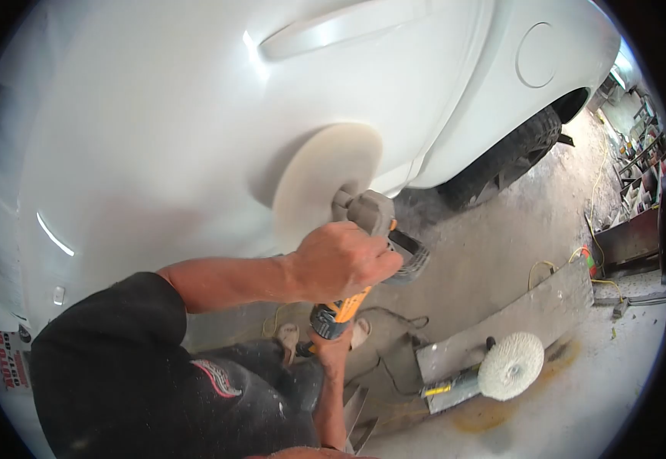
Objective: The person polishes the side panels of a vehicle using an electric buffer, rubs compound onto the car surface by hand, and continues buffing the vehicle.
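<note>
My left hand [344, 260] is closed round the front of an orange and black power polisher [342, 310], just behind its grey head. Lower down, my right hand [330, 348] wraps round the rear of the same tool. A large round whitish pad [329, 180] on the polisher stands against the white car panel [172, 153]; its surface looks smeared, and its contact edge is hard to make out. Beside my left hand a black loop-shaped part [409, 256] sticks out from the tool.
A second polisher with a fluffy white pad [510, 367] rests on a grey board [513, 317] at the lower right. Cables [398, 314] trail over the dusty floor [494, 252]. The car's rear wheel [505, 161] and a cluttered rack [643, 172] are at the right.
</note>
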### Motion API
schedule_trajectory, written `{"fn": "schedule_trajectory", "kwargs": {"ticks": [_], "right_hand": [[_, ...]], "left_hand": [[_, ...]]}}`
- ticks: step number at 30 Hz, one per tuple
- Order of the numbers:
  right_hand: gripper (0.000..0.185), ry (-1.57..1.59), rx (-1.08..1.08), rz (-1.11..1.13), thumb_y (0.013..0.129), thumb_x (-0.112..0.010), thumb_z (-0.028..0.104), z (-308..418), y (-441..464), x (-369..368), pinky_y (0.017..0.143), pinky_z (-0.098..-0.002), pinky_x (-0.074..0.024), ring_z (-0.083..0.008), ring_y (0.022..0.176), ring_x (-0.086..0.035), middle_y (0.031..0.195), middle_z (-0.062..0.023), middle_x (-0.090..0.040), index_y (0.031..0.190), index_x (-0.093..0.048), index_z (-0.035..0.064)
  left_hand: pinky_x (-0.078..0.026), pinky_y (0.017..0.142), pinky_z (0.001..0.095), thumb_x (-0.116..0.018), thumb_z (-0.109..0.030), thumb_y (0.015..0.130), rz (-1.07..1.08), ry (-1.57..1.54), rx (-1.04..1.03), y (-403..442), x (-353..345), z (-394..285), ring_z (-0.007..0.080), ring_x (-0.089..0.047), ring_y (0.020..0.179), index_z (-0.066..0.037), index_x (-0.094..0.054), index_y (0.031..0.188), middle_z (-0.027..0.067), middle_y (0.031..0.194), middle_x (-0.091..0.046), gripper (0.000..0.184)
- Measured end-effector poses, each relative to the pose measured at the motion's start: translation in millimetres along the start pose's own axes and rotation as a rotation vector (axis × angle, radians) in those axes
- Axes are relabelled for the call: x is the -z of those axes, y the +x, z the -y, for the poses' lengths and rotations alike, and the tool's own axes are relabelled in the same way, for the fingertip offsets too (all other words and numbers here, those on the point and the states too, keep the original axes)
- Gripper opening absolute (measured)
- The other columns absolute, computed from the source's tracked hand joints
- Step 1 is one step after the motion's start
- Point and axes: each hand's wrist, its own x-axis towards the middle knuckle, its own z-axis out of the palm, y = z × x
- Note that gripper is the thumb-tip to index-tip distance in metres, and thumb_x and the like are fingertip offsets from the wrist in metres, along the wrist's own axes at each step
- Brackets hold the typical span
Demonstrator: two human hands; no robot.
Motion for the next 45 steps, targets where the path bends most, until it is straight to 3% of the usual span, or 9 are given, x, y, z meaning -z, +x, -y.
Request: {"fn": "schedule_trajectory", "kwargs": {"ticks": [8, 13, 17, 23, 24, 30, 35, 41, 45], "right_hand": [[0.08, -0.037, -0.068, 0.067, 0.063, -0.087, 0.006, -76, -97, -77, 0.094, -0.0352, -0.0513, -0.0204, 0.102, -0.065, 0.114, -0.0068, -0.066, 0.133, -0.05, 0.0043], [0.083, -0.028, -0.17, 0.055, 0.065, -0.087, 0.007, -46, -87, -68, 0.1, -0.0368, -0.0485, -0.021, 0.109, -0.062, 0.118, -0.0081, -0.065, 0.137, -0.048, 0.0026], [0.062, -0.193, 0.125, -0.057, 0.068, -0.083, 0.005, 6, -40, -35, 0.087, -0.0334, -0.0504, -0.0155, 0.093, -0.061, 0.107, -0.004, -0.063, 0.123, -0.055, 0.0044], [0.052, -0.179, 0.16, -0.142, 0.067, -0.078, 0.001, 78, 13, -4, 0.079, -0.0313, -0.0506, -0.0152, 0.083, -0.059, 0.096, -0.0025, -0.061, 0.115, -0.057, 0.0039], [0.052, -0.208, 0.176, -0.164, 0.067, -0.078, 0.001, 84, 12, -3, 0.079, -0.0312, -0.0507, -0.0153, 0.083, -0.059, 0.095, -0.0027, -0.061, 0.115, -0.057, 0.0036], [0.054, -0.229, 0.328, -0.069, 0.067, -0.081, 0.006, 86, -42, -43, 0.082, -0.0313, -0.0512, -0.0169, 0.088, -0.062, 0.1, -0.0052, -0.065, 0.116, -0.058, 0.0015], [0.079, -0.326, 0.066, 0.154, 0.067, -0.09, 0.014, 95, -97, -83, 0.099, -0.0382, -0.0473, -0.0249, 0.113, -0.061, 0.124, -0.0136, -0.062, 0.133, -0.049, -0.0006], [0.076, -0.3, 0.164, 0.053, 0.065, -0.089, 0.012, 106, -104, -88, 0.097, -0.0376, -0.0481, -0.0233, 0.109, -0.062, 0.121, -0.0131, -0.063, 0.129, -0.051, -0.0004], [0.075, -0.265, 0.084, 0.003, 0.064, -0.086, 0.011, 124, -98, -77, 0.096, -0.0366, -0.0482, -0.023, 0.108, -0.062, 0.12, -0.0126, -0.063, 0.13, -0.051, -0.0004]], "left_hand": [[-0.047, 0.054, 0.0321, -0.064, -0.017, 0.077, 0.219, -0.01, 0.088, -130, 46, -25, 0.0184, -0.06, 0.059, -0.012, -0.055, 0.076, 0.0024, 0.067, -0.055, 0.01], [-0.044, 0.051, 0.0327, -0.066, -0.016, 0.073, 0.022, -0.05, 0.003, -101, 55, -20, 0.0182, -0.058, 0.057, -0.014, -0.054, 0.076, 0.0007, 0.068, -0.052, 0.012], [-0.046, 0.05, 0.0328, -0.068, -0.016, 0.075, -0.065, -0.004, -0.008, -32, 39, -3, 0.018, -0.059, 0.055, -0.013, -0.052, 0.073, 0.0008, 0.063, -0.053, 0.016], [-0.053, 0.054, 0.0348, -0.069, -0.016, 0.077, -0.137, -0.003, 0.027, 46, 48, 8, 0.0189, -0.064, 0.056, -0.012, -0.053, 0.072, 0.0021, 0.063, -0.057, 0.018], [-0.054, 0.047, 0.0398, -0.069, -0.016, 0.078, -0.191, -0.059, 0.006, 46, 54, 8, 0.0237, -0.07, 0.058, -0.007, -0.06, 0.073, 0.0064, 0.064, -0.065, 0.013], [-0.036, 0.046, 0.0298, -0.072, -0.017, 0.076, -0.335, 0.037, -0.035, -20, 119, -12, 0.013, -0.053, 0.053, -0.014, -0.052, 0.071, -0.0017, 0.06, -0.044, 0.021], [-0.031, 0.046, 0.0273, -0.077, -0.013, 0.071, -0.378, 0.102, -0.015, -88, 203, -34, 0.0094, -0.048, 0.052, -0.012, -0.062, 0.072, -0.0036, 0.062, -0.047, 0.015], [-0.032, 0.045, 0.0274, -0.076, -0.013, 0.072, -0.499, 0.112, -0.031, -66, 203, -29, 0.01, -0.049, 0.052, -0.012, -0.064, 0.073, -0.0036, 0.062, -0.047, 0.012], [-0.046, 0.044, 0.0338, -0.069, -0.015, 0.074, -0.389, 0.046, -0.03, -33, 176, -17, 0.0168, -0.059, 0.049, -0.01, -0.057, 0.073, 0.0024, 0.06, -0.054, 0.013]]}}
